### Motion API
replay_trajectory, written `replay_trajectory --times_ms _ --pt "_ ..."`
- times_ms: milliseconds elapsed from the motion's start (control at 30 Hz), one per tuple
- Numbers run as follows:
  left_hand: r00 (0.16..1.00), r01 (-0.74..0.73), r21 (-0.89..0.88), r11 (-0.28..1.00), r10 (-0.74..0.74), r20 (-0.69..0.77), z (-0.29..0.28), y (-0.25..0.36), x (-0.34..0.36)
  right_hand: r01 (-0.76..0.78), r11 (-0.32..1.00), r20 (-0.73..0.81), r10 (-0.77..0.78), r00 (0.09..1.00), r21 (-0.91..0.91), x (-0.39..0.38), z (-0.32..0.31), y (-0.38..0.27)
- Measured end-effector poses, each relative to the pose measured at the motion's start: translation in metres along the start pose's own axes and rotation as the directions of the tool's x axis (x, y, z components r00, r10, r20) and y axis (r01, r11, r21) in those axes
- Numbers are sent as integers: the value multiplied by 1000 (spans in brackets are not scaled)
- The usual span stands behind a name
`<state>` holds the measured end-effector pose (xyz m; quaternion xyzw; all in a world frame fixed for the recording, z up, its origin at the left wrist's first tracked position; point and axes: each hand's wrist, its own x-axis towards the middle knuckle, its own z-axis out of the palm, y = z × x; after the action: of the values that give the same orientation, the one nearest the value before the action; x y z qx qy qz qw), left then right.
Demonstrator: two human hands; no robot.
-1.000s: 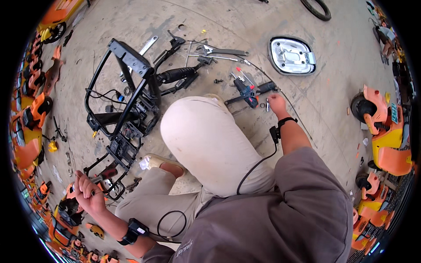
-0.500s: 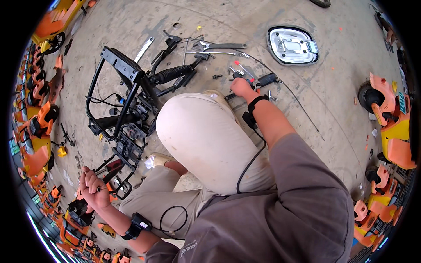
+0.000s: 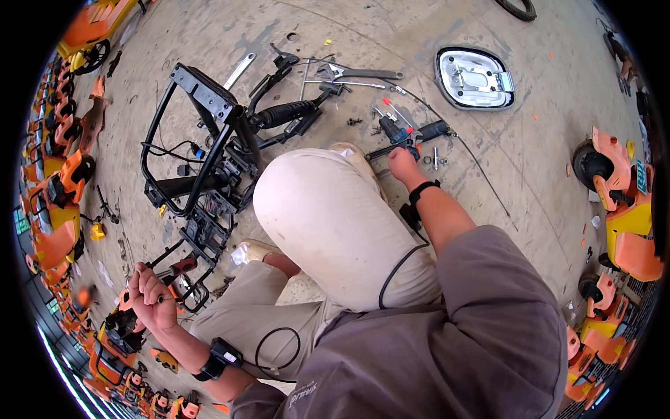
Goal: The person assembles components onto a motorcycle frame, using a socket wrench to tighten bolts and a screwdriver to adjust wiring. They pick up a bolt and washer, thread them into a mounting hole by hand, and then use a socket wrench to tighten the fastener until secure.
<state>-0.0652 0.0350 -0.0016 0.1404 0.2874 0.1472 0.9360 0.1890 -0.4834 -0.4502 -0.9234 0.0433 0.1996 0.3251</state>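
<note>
Two hands in play: the right (image 3: 403, 165) at two o'clock, fingers curled against one power tool (image 3: 391, 128), grip impossible to tell; the left (image 3: 152, 300) at eight, fingers curled round one dark-ended piece (image 3: 162, 299). One black frame (image 3: 208, 96) at ten, one wrench (image 3: 370, 73) at twelve!

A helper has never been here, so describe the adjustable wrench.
Find the black tubular frame. Right of it, past the black shock absorber, lies the adjustable wrench. Its jawed head and broad grey handle set it apart from the thin metal rod below.
</note>
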Motion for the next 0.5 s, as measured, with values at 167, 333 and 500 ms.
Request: replay_trajectory --times_ms 167,333,500 --pt "1000 5 25 1000 -6 31 7 -9 -10 -11 1000 115 14 993 -28 -23 -26 -14" --pt "993 10 250 968 -40 115 29 -28 -13 137 988 -51 -133 990 78 7 -68 -52" --pt "980 -19 494 869 -82 182 45 -50 -32 528 802 -117 -517 848 279 17 -177 -242"
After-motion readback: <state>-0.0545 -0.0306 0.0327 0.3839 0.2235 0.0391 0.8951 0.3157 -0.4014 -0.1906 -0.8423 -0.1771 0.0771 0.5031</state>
